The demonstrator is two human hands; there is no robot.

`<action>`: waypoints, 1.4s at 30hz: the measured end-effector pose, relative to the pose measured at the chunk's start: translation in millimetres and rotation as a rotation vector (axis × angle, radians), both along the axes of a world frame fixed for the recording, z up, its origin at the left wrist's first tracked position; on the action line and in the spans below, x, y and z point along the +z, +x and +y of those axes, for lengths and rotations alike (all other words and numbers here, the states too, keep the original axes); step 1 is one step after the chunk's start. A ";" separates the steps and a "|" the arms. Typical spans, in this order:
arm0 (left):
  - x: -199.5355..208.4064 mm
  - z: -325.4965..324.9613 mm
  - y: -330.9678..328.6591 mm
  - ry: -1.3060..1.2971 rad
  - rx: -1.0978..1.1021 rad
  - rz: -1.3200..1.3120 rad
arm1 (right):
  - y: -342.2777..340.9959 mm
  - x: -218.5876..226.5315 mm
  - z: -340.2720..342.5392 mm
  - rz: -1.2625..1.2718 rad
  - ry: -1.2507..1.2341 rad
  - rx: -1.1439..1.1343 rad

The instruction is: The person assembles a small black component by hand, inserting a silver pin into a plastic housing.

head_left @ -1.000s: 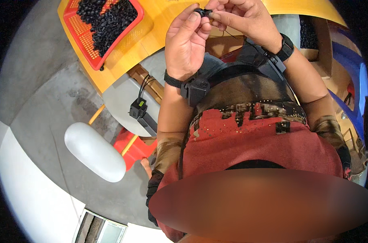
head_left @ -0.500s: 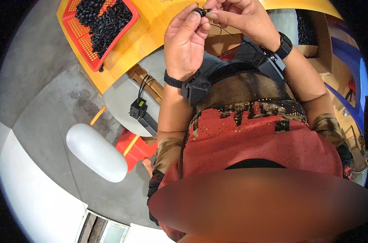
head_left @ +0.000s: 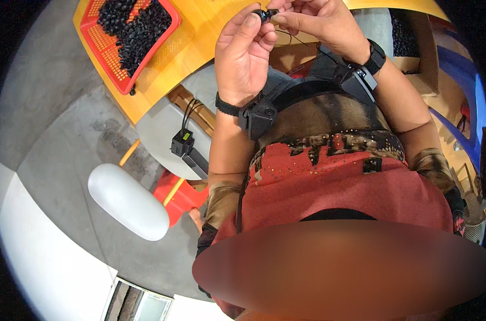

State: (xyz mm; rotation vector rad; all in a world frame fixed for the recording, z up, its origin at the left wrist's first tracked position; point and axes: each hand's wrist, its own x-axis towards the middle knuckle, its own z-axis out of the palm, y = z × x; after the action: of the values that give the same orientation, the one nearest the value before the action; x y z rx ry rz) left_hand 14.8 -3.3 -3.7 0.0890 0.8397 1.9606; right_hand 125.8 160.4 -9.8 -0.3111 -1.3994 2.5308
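My left hand (head_left: 244, 61) is closed, pinching a small round black part (head_left: 262, 16) between thumb and fingertips. Right beside it, my right hand (head_left: 318, 28) is closed too, with thumb and fingers on a small black piece (head_left: 273, 12). The two black pieces meet or nearly meet between the hands; whether they are joined I cannot tell. Both hands are held up at the near edge of the yellow table (head_left: 192, 45). A red basket (head_left: 130, 85) to their left holds small black parts in two heaps, one rounder, one more elongated.
A cardboard box (head_left: 427, 53) with many small black pieces (head_left: 403, 37) stands at the right. Below the table's left edge are a pale stool seat (head_left: 160, 142) with a small black device (head_left: 183, 142), and a white rounded cushion (head_left: 127, 202). A thin dark cable hangs below my hands.
The black piece at my right fingertips shows more plainly now, lined up beside the round part. My hands have shifted only slightly and both keep their pinch.
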 end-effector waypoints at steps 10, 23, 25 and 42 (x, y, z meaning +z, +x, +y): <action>1.6 2.3 -0.5 -0.037 0.004 0.009 | -0.3 4.8 1.2 -0.022 0.070 -0.033; -1.4 4.2 0.9 -0.071 0.012 0.068 | -2.6 11.1 0.3 0.035 0.422 -0.114; -29.8 7.9 -11.5 0.187 -0.032 0.148 | -5.4 14.8 -1.5 0.049 0.483 -0.121; -1.0 3.0 3.0 -0.089 0.048 0.128 | -7.5 2.8 -0.1 0.055 0.260 -0.060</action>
State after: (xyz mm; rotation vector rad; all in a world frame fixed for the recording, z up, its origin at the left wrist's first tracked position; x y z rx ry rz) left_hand 17.8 -0.3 -4.6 0.1437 1.0199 1.9757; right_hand 118.2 160.3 -7.0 -0.2305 -1.6470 2.2578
